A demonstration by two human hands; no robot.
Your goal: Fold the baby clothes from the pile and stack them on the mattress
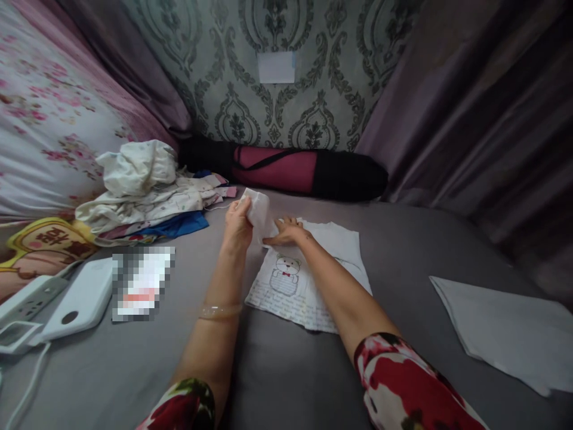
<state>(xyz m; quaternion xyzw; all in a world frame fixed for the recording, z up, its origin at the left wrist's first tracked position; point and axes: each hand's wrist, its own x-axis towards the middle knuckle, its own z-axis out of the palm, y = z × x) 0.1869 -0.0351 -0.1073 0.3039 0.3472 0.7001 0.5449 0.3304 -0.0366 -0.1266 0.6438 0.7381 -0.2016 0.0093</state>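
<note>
Garment (285,286) lies partly hidden behind the right forearm (339,278).

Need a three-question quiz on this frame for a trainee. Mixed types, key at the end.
1. Which hand grips the raised end of the white cloth?
2. True or false: the pink-and-black bag lies nearer the patterned wall than the bear-print garment does.
3. What color is the bear's bow tie? a) blue b) red c) green

Key: 1. left hand; 2. true; 3. b
</note>
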